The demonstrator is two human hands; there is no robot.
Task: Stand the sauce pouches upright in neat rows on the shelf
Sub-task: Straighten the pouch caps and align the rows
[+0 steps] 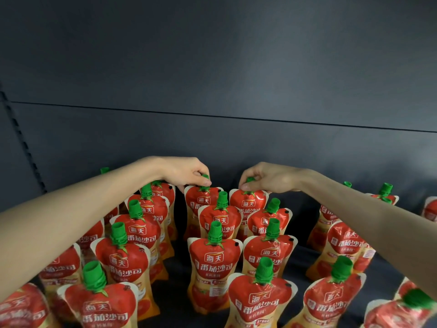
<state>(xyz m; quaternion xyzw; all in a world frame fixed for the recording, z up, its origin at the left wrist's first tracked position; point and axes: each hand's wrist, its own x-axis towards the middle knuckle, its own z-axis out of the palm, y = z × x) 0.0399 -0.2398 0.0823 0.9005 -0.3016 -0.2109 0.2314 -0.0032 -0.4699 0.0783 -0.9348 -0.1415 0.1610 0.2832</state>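
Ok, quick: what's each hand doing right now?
Left hand: pinching the green spout cap of a back-row tomato sauce pouch.
Right hand: pinching the neighbouring cap on the next pouch.

Ketchup pouches [214,261], all alike: red tomato print up top, white brand characters, orange-yellow lower half, pale cream borders, one small black dot near an upper corner. Spout caps [215,232] bright green and ribbed, with a printed green calyx just beneath. Left-hand cap [205,176] and right-hand cap [250,179], pinched by my left hand [186,172] and right hand [264,177]: same green. Shelf [301,259] dark charcoal. Back panel [212,67] slate grey, one thin dark seam across it.
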